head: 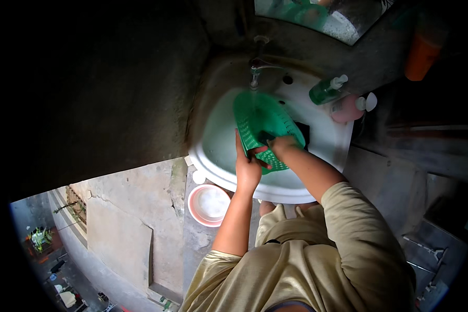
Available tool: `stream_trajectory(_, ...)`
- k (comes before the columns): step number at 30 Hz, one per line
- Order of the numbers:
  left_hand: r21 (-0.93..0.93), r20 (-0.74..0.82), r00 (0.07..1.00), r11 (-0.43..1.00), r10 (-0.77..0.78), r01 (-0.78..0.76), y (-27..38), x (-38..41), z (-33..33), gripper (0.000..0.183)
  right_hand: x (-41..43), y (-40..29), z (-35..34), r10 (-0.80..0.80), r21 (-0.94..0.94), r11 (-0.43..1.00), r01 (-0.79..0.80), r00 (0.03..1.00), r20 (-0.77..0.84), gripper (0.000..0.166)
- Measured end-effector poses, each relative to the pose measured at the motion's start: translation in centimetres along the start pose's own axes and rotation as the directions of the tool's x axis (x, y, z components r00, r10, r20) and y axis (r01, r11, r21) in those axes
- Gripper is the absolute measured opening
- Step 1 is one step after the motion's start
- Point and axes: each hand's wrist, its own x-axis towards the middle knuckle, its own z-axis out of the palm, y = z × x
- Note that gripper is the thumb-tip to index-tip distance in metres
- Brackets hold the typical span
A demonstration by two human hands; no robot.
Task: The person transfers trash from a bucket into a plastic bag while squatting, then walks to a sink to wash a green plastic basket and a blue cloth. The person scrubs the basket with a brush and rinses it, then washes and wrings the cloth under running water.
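Observation:
A green perforated plastic basket (263, 107) is tilted inside a white ceramic washbasin (220, 136), under the faucet (255, 70). Water appears to run from the spout into it. My left hand (249, 167) grips the basket's near left edge, thumb and fingers on either side of the wall. Inside the basket, my right hand (282, 146) holds a small dark object (264, 136), perhaps a scrubber; the fingers hide much of it. Behind the basket's right side shows a black patch (304, 132) whose nature I cannot tell.
A green pump bottle (323, 91) and a pink pump bottle (347, 108) stand on the basin's right rim. Below left, a pink-rimmed tub (209, 205) of whitish liquid is on the floor. A dark wall (140, 117) borders the left; a mirror (323, 19) hangs above.

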Motion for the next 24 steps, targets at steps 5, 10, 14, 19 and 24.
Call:
stream_trajectory(5,0.08,0.037,0.995,0.993,-0.092,0.089,-0.3,0.2,-0.5,0.053,1.9,-1.5,-1.7,-0.134,-0.057,0.991,0.123,0.954,-0.269,0.051)
stream_trajectory(10,0.06,-0.15,0.988,0.998,-0.021,0.03,-0.8,-0.6,1.1,0.046,1.1,-2.4,-2.9,-0.223,-0.46,0.888,0.024,0.897,-0.382,0.04)
stream_trajectory(14,0.1,-0.305,0.948,0.993,0.094,-0.067,-2.7,-1.2,3.0,0.046,-0.7,-3.3,-3.1,0.182,-0.331,0.919,-0.214,0.975,-0.126,0.041)
stream_trajectory(19,0.098,-0.32,0.947,0.995,0.037,-0.006,-1.3,-1.9,4.2,0.051,-0.2,0.8,-0.3,-0.072,-0.321,0.945,0.061,0.997,-0.024,0.018)
stream_trajectory(24,0.065,-0.278,0.959,0.997,0.057,-0.04,-2.8,-1.8,2.7,0.05,-2.7,-1.1,-3.1,-0.226,0.069,0.974,0.215,0.934,0.278,0.004)
